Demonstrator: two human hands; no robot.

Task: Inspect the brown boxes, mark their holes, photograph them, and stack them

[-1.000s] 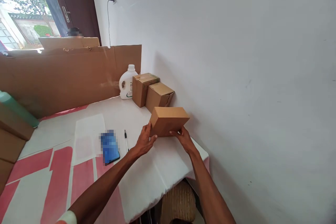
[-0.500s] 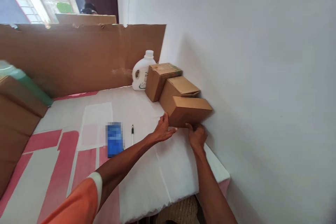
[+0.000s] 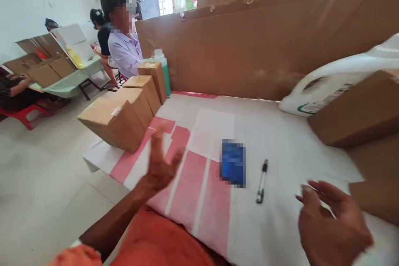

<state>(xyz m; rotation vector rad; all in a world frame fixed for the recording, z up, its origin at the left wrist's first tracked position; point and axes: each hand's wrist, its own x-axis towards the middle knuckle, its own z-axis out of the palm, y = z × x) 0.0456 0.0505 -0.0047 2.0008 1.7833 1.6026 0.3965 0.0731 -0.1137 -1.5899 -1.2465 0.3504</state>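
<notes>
My left hand (image 3: pixel 162 166) is raised over the pink-and-white tablecloth (image 3: pixel 193 187), fingers spread and somewhat blurred, holding nothing. It is nearest to the row of brown cardboard boxes (image 3: pixel 124 120) at the table's left edge. On the right, my right hand (image 3: pixel 333 216) hovers above the white cloth with its fingers apart and nothing in them. A black-capped clear pen (image 3: pixel 262 181) lies between the hands. Beside the pen is a blue pixelated flat item (image 3: pixel 232 163) whose kind I cannot make out. More cardboard boxes (image 3: pixel 358 112) stand at the right, partly cut off by the frame.
A tall cardboard panel (image 3: pixel 233 54) walls off the far side. In front of it are a white jug (image 3: pixel 330 79) at right and a green liquid bottle (image 3: pixel 165 75) at left. Beyond the left edge, a person in a lilac shirt (image 3: pixel 124 50) sits near another table (image 3: pixel 71 81).
Both hands have come away from the right-hand cardboard box and moved back toward me, the left one leftward. My view has turned left, bringing the room and people into sight.
</notes>
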